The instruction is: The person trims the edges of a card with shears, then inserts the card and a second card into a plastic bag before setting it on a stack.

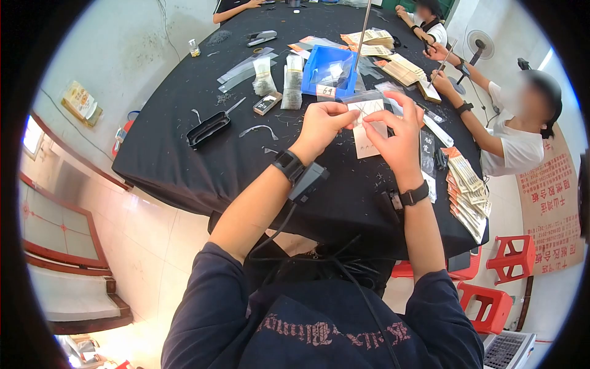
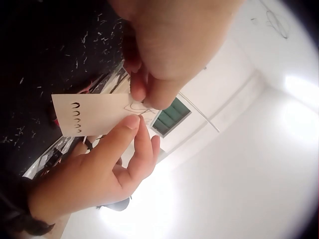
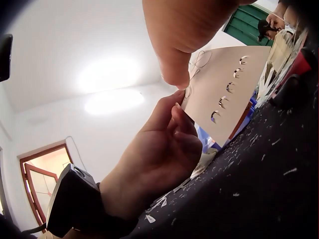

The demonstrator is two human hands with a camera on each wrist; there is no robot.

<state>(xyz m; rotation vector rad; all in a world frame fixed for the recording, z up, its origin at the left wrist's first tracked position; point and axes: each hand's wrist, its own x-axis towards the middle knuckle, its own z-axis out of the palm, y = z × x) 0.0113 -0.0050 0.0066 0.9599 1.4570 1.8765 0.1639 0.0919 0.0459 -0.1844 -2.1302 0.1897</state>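
Note:
A small pale card [image 1: 367,146] is held up between both hands over the black-covered table. Several small dark curved hooks [image 3: 229,87] stand in a row near one end of it. Fine clear line [image 3: 201,60] loops at its other end. My left hand [image 1: 321,126] pinches the card at its edge with thumb and forefinger. From the other side, my right hand [image 1: 399,132] brings thumb and forefinger together on the line, close to the left fingertips. What lies right between the fingertips is mostly hidden.
A blue bin [image 1: 332,66] marked 64 stands just beyond the hands, a thin rod rising beside it. Left of it lie bundled clear packets [image 1: 292,80], a small box [image 1: 268,103] and a black case [image 1: 208,129]. Printed cards [image 1: 467,190] fan out at right. People sit across the table.

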